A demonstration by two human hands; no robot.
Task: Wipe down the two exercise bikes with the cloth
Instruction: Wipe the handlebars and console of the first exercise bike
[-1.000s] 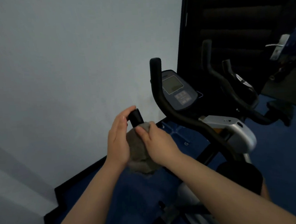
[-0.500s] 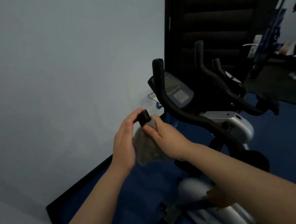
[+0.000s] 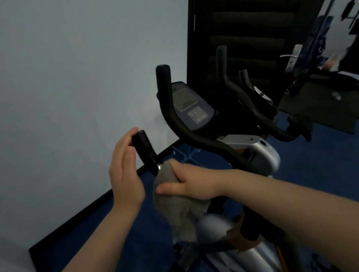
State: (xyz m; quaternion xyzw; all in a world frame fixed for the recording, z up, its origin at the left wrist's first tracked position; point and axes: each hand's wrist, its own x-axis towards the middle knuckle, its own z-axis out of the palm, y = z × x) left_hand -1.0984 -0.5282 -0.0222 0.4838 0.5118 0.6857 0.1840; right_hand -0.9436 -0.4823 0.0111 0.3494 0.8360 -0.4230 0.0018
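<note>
The near exercise bike (image 3: 258, 153) has black handlebars, a grey console (image 3: 190, 108) and a silver body. Its left handlebar end (image 3: 143, 147) sticks up between my hands. My right hand (image 3: 188, 183) grips a grey cloth (image 3: 177, 208) wrapped round the lower part of that bar, and the cloth's tail hangs down. Beside the bar's tip is my left hand (image 3: 124, 171), fingers straight, fingertips touching the tip. A second bike (image 3: 256, 96) stands behind the first, dark and partly hidden.
A pale wall (image 3: 64, 80) with a black skirting runs along the left. The floor (image 3: 326, 178) is blue. Behind the bikes is a dark panelled door (image 3: 251, 24) with a metal handle (image 3: 290, 57). Dark equipment fills the far right.
My right hand has slid the cloth down the left handlebar, baring more of the black grip. My left hand's fingers have straightened alongside the tip. The view has shifted a little.
</note>
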